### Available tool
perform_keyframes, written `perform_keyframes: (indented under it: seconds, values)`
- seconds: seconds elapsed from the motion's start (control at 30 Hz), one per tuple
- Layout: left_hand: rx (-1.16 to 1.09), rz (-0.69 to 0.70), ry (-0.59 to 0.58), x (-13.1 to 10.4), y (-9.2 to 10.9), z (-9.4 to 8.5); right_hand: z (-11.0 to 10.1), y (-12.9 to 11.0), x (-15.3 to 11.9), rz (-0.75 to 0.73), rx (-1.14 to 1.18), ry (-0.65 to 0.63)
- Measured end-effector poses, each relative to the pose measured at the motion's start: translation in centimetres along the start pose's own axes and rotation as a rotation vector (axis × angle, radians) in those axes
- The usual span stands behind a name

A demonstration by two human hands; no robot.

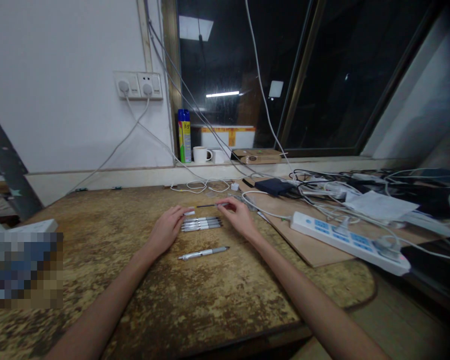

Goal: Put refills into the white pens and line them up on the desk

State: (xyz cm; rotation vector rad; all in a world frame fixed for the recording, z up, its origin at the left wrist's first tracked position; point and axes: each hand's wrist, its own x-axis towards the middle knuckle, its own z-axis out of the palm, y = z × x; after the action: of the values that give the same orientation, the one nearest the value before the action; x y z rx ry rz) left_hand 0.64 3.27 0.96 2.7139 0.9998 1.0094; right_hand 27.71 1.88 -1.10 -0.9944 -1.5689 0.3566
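On the worn table, several silver-and-grey pens lie side by side in a row between my hands. A single pen lies apart, nearer to me, slightly slanted. My left hand is closed around a small whitish pen barrel at the left end of the row. With fingertips pinched, my right hand holds a thin dark pen part that points left, just beyond the row. The barrel and the dark part are apart.
At the right, a white power strip and tangled cables lie across a brown board with a black box. A spray can and white mug stand on the windowsill. White boxes sit at the left.
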Motion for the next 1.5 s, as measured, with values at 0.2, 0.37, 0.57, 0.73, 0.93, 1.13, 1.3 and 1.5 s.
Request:
perform_keyframes:
  seconds: [0.2, 0.37, 0.57, 0.73, 0.93, 1.13, 1.3, 1.5]
  values:
    - [0.002, 0.003, 0.003, 0.0, -0.1, 0.1, -0.1, -0.4, 0.0, 0.022, 0.028, 0.003]
    - [-0.006, -0.015, 0.018, 0.0, -0.3, 0.2, -0.2, -0.4, 0.1, 0.089, 0.064, 0.011]
    - [-0.038, -0.027, 0.034, 0.0, -0.6, 0.3, -0.2, -0.3, 0.3, 0.111, 0.115, 0.001]
    - [-0.129, -0.083, 0.082, 0.2, -0.9, 0.3, -0.3, -0.5, 0.3, 0.143, 0.154, -0.004]
    - [-0.194, -0.130, 0.131, 0.3, -1.1, 0.2, -0.4, -0.4, 0.4, 0.162, 0.197, -0.012]
    - [-0.215, -0.150, 0.126, 0.4, -0.7, 0.0, -0.4, -0.2, 0.5, 0.200, 0.226, -0.015]
    - [-0.230, -0.162, 0.129, 0.4, -0.7, -0.1, -0.5, -0.7, 0.5, 0.230, 0.217, 0.001]
    - [-0.261, -0.186, 0.138, 0.4, -0.7, -0.1, -0.4, -0.4, 0.5, 0.244, 0.234, 0.007]
